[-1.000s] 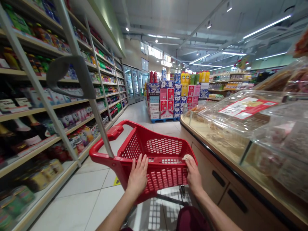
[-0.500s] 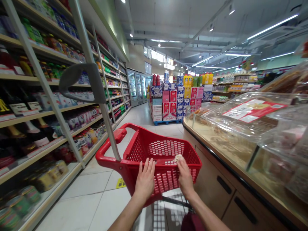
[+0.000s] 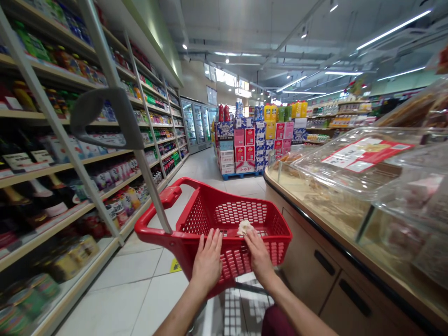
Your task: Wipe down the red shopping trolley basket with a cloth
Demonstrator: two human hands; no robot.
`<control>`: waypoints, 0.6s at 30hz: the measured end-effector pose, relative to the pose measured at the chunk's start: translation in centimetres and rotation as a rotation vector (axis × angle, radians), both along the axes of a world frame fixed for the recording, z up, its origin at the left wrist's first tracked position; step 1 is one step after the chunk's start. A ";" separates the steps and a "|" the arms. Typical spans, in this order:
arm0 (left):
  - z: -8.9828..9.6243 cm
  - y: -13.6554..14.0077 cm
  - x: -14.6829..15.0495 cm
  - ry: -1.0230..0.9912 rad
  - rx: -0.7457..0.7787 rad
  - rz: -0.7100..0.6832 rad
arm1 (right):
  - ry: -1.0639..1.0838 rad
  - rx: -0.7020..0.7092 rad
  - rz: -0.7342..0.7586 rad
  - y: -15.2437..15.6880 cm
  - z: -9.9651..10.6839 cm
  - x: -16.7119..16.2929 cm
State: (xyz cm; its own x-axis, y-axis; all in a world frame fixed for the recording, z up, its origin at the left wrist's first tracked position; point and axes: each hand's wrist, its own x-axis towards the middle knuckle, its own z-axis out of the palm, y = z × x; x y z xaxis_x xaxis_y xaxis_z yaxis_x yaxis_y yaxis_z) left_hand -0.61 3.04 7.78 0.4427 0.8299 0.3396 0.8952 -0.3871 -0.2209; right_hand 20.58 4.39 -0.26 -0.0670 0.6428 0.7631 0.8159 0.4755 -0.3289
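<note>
A red plastic shopping cart (image 3: pixel 191 240) with a perforated basket stands before me, its handle at the left. Against the near side of the basket lies my left hand (image 3: pixel 207 261), fingers stretched over the rim and holding nothing. My right hand (image 3: pixel 257 252) grips a crumpled off-white cloth (image 3: pixel 244 227) at the same rim, farther right. The cloth sits over the rim's top edge. Its underside is hidden by my fingers. No goods show inside the basket.
Drink shelves (image 3: pixel 80 163) line the left. A grey metal pole with a grey loop (image 3: pixel 124 119) rises from the cart's handle end. At right stands a wooden counter (image 3: pixel 308 261) with clear food boxes (image 3: pixel 350 168). Stacked drink cartons (image 3: pixel 245 144) stand ahead on a blue pallet.
My right hand has slid left along the cart's rim with the cloth, nearer to my left hand. My left hand stays nearly in place on the rim.
</note>
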 end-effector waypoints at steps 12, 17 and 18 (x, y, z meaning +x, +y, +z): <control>0.1 -0.1 0.9 -0.012 -0.042 0.008 | 0.046 0.050 0.031 0.2 0.6 -1.8; -0.3 -0.2 0.8 -0.015 -0.024 0.017 | 0.084 0.009 -0.154 0.3 0.0 2.2; -0.4 -0.2 1.0 -0.028 -0.018 0.022 | 0.116 0.000 -0.188 0.2 0.1 2.6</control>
